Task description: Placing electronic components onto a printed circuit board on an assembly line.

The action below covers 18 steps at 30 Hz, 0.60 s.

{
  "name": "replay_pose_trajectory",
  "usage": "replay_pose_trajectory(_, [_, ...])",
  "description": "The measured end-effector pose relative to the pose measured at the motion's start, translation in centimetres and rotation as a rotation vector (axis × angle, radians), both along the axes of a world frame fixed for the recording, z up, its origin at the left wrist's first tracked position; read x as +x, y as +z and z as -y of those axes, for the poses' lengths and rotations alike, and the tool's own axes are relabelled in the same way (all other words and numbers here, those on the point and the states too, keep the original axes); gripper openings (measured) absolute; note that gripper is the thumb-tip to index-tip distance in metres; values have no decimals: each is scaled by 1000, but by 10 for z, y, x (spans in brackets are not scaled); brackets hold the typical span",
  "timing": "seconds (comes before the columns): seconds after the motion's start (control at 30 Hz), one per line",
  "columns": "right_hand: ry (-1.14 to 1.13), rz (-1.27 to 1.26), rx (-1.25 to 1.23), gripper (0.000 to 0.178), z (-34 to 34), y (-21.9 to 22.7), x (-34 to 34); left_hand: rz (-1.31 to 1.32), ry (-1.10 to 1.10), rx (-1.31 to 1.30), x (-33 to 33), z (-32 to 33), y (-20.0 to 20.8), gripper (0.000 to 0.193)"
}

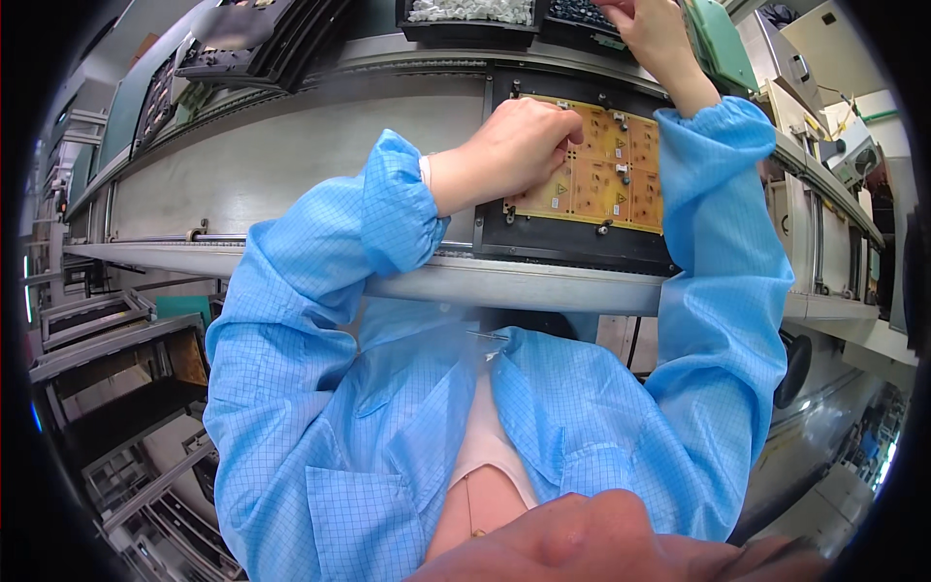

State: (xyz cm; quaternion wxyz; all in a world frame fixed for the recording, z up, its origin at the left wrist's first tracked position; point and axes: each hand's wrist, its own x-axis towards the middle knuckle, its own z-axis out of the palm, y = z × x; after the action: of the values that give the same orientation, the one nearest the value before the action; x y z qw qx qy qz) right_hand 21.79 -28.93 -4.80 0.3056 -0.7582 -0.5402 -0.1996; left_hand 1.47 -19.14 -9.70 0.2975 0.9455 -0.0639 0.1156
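My left hand [509,150] is over the left part of a yellow-brown circuit board panel [593,202], its fingers curled together in a pinch. What lies between those fingertips is hidden. The panel rests in a black carrier frame [543,235] with small clamps round its edge, and a few small white parts stand on it. Farther off, my right hand [652,37] is at a black bin of small dark components [580,14]. Its fingers look drawn together, partly cut off by the picture's top edge, so their contents cannot be made out.
Beside the dark components is a black bin of white parts [470,12]. The carrier lies on a metal conveyor line [291,160] with a front rail [543,283]. Stacked black trays [257,48] stand far left; a green panel [720,48] is beyond my right wrist. Racks [121,349] stand lower left.
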Motion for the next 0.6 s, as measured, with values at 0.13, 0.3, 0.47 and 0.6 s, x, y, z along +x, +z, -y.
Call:
replay_pose_trajectory(0.13, [-46, -353, -5, 13, 27, 7, -28, -208, -4, 138, 9, 9, 13, 21])
replay_pose_trajectory(0.3, [84, -372, -40, 19, 66, -3, -34, -198, -83, 294, 19, 20, 17, 22])
replay_pose_trajectory(0.47, [172, -805, -9, 22, 94, -2, -64, -154, -20, 183, 16, 20, 11, 16])
replay_pose_trajectory(0.6, [273, -1321, -34, 23, 115, -12, -78, -59, 32, 105, 9, 13, -2, 11])
